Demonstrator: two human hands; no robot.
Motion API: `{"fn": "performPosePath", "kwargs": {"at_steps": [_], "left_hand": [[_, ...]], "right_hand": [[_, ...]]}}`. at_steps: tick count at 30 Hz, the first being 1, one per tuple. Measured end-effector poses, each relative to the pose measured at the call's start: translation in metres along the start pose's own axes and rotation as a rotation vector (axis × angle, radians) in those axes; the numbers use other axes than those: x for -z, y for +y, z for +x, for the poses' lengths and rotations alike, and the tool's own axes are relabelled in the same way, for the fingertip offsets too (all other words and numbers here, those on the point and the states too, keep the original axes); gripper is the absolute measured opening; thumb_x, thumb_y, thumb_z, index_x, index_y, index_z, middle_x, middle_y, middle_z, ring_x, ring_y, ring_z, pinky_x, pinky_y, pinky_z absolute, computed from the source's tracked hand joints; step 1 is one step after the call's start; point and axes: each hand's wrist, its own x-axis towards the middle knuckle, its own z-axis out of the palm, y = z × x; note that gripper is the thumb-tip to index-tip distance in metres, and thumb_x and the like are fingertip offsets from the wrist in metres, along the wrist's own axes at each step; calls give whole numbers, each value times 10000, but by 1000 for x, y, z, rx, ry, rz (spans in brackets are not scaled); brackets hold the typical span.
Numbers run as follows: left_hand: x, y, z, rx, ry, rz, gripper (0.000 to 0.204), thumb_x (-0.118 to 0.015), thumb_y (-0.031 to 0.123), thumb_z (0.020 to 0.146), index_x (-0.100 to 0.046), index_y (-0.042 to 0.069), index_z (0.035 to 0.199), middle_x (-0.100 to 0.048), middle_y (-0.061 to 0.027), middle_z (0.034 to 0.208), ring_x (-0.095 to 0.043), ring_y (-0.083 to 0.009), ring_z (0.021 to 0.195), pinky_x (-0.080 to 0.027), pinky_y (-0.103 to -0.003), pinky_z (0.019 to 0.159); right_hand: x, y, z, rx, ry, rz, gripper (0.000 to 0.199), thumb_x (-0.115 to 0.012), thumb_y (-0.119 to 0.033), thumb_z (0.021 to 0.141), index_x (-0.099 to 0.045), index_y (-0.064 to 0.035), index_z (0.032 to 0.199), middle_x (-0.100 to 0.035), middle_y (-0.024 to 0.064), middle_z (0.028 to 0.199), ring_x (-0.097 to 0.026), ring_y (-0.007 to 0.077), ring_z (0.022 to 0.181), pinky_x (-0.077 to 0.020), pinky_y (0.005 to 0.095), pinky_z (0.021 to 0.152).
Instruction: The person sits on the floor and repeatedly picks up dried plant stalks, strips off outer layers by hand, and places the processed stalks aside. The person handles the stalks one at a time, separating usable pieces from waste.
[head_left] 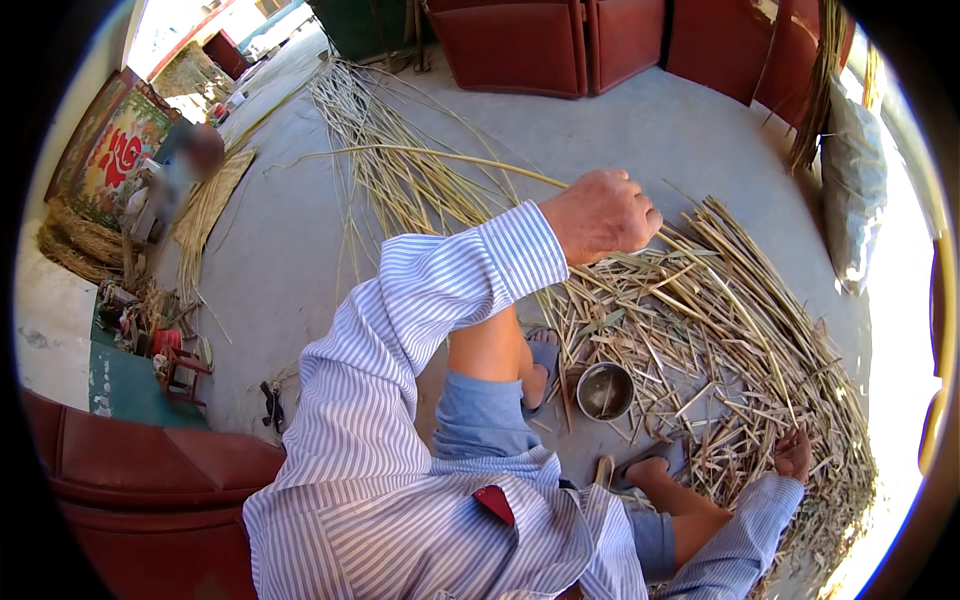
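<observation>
The left hand (pixel 603 215) is raised above the floor and closed into a fist around one long, thin, pale yellow-green reed stalk (pixel 430 152), which runs from the fist leftward in a shallow arc over the floor. The striped blue-and-white shirt sleeve (pixel 440 275) is seen stretching up to that hand. The right hand (pixel 793 453) is lowered at the near edge of the heap of short, dry, straw-coloured cut reed pieces (pixel 720 330); its fingers are curled down among the pieces, but whether anything is gripped cannot be told.

The heap is spread over the floor in front of the bare knees and to the right of them. A small round metal bowl (pixel 605 390) is set on the floor at the heap's near edge, between the two feet in grey sandals (pixel 545 355). A looser spread of long uncut green-yellow reeds (pixel 380 150) is laid out beyond the left hand, reaching towards the far wall.

The smooth grey concrete floor (pixel 290 260) is bordered by dark red wooden panels (pixel 510 45) at the far side. A woven straw mat (pixel 205 210) and a bundle of coiled straw (pixel 75 245) are seen at the left, near a blurred person. A grey sack (pixel 852 180) is propped at the right.
</observation>
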Motion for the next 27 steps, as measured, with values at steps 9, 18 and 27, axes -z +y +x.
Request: {"fn": "performPosePath", "kwargs": {"at_steps": [9,18,27], "left_hand": [[-5,-40,-1,-21,-33,129,96,-654,99,724,-562,87,750,-612,-37,701,-633,-191,739,-490,-316,672],[-130,-64,-107,341,-558,-13,196,-692,32,705,-689,77,896,-662,-102,928,-605,-260,985,-480,-412,857],[-192,88,-88,365,-238,-661,180,-720,209,700,-602,87,758,-612,-71,749,-619,-261,779,-479,-415,696]], "right_hand": [[-5,30,1,-131,-100,-85,156,-603,-286,973,-591,-135,939,-630,-56,725,-578,46,606,-434,184,464],[-223,239,-41,-299,-454,-46,199,-604,-251,968,-593,-90,851,-638,33,751,-583,140,625,-490,227,536],[-383,425,-75,-368,-371,11,199,-547,-207,938,-648,-39,971,-688,129,833,-664,240,723,-523,325,577]]}}
